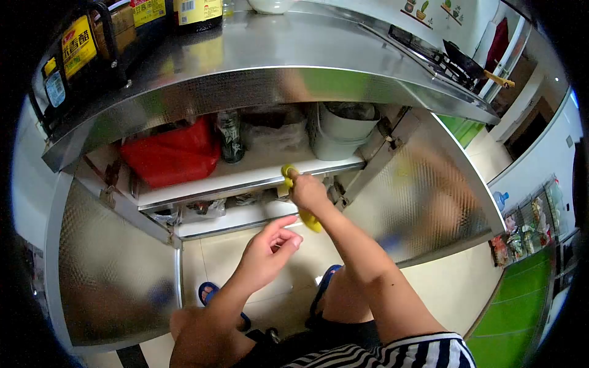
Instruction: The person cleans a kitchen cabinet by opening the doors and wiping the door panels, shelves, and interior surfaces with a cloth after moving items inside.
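Right grip [308, 194]: one yellow item [311, 222]. Two cabinet doors [116, 264] open.

counter [294, 46]: metal (glossy) | doors [408, 196]: dimpled metal | yellow item [311, 222]: possibly cloth

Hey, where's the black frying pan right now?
The black frying pan is at the upper right of the head view, on the gas stove at the right end of the steel counter.
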{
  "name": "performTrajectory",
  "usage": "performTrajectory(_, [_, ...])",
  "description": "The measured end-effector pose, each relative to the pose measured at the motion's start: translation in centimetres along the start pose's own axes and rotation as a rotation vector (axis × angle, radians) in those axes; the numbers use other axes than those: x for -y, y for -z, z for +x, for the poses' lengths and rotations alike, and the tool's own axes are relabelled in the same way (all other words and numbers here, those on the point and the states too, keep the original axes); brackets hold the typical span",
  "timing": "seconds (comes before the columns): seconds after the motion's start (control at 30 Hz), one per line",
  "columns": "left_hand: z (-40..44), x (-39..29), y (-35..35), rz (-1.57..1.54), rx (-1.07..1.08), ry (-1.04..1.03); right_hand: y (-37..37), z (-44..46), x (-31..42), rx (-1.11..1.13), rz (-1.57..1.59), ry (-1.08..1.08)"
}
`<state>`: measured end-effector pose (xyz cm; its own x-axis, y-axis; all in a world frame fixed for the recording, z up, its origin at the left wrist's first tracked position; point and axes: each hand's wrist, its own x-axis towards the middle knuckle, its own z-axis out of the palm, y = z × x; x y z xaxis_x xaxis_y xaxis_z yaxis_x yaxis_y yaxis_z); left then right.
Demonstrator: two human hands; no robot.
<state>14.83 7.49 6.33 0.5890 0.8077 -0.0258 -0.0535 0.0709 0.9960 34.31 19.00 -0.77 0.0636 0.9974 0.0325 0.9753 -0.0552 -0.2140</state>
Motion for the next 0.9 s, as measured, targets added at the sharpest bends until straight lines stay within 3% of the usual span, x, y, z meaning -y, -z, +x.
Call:
performTrajectory(0.13, [-0.2,-0.5,0.7,0.011,-0.001,-0.003,1.3,0.9,-1.8,-0.065,-0.092,-0.038])
performTrajectory(0.27, [-1.6,-0.8,1.0,0.08,-0.015,-0.005,1.8,3.1,-2.6,0.145,-0.114,-0.154])
performTrajectory(0.43, [-3.1,-0.7,0.8,0.131,-0.015,0.007,3.0,-0.1,-1.0,0.043,-0.095,0.072])
performTrajectory(0.67, [-4.9,-0.6,1.7,0.152,-0.129,-0.067,1.7,2.2,-3.2,-0.011,-0.193,0.02])
performTrajectory(0.77, [-5.3,-0.9,1.4,0.163,-0.086,-0.046,1.9,0.2,-2.5,-0.038,-0.15,0.115])
performTrajectory(0.9, [-5.8,-1.5,1.5,0.195,-0.08,-0.092,3.2,0.1,-4.8,-0.066,-0.232,0.028])
